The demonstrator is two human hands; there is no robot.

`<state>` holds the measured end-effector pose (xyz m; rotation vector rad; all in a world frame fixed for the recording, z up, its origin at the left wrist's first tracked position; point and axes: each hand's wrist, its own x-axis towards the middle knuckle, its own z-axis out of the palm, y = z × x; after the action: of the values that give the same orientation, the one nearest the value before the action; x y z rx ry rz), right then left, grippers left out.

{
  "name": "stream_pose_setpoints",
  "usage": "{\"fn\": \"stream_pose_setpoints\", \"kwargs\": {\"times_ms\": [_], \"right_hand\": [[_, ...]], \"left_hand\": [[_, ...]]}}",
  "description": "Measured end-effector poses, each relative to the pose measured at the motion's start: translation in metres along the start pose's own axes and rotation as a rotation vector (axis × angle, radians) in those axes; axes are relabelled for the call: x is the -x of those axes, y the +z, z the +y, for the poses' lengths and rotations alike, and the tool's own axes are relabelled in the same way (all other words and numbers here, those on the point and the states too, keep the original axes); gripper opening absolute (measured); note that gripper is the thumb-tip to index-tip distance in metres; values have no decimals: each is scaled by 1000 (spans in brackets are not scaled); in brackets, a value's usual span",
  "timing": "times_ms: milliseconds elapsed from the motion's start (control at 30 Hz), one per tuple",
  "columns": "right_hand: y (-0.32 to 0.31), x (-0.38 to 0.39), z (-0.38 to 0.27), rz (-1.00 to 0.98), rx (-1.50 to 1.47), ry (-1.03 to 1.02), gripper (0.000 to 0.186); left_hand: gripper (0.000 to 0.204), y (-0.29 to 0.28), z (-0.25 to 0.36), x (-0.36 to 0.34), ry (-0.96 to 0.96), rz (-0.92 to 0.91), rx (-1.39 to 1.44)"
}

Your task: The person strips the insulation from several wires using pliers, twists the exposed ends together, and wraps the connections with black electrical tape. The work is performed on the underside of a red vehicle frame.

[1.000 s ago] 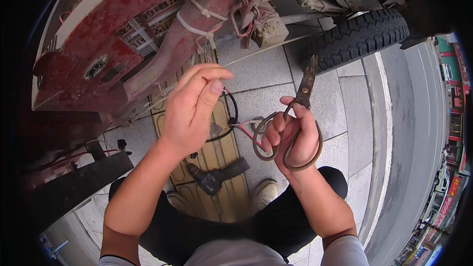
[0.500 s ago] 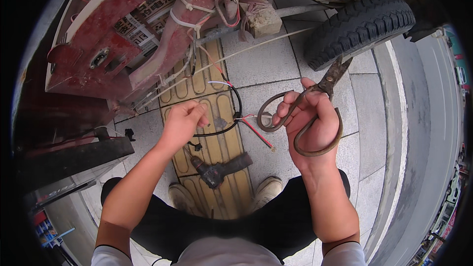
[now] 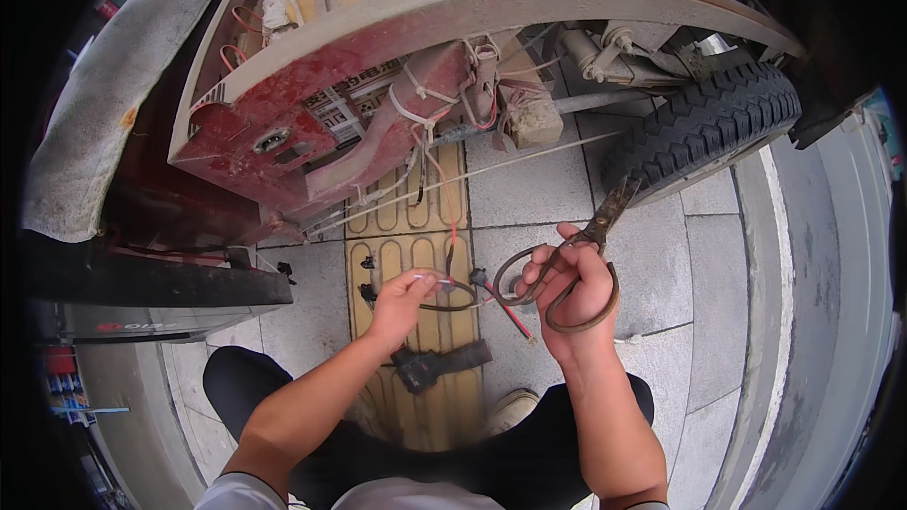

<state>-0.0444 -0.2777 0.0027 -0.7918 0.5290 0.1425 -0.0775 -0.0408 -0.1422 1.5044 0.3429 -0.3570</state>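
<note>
Scissors, slanting up-right toward tire — right fingers curled round them, left fingers pinching wire

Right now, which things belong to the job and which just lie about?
In use:
Rusty, large-looped metal scissors, right hand
Thin white wire, left hand
Thin black looped cable

Lying about, seemingly:
Dark pistol-shaped power drill
Small irregular black piece

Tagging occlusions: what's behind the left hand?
Around the left hand, the yellow paving strip shows, with a black drill on it, black cable at the hand's right and a small black piece at its left. Anything directly behind the hand is covered.
</note>
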Motion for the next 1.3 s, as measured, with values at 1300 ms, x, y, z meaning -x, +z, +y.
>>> {"fn": "stream_pose_setpoints", "kwargs": {"times_ms": [1300], "right_hand": [[70, 62, 50, -548, 368, -3, 64]], "left_hand": [[39, -56, 176, 133, 298, -212, -172]]}}
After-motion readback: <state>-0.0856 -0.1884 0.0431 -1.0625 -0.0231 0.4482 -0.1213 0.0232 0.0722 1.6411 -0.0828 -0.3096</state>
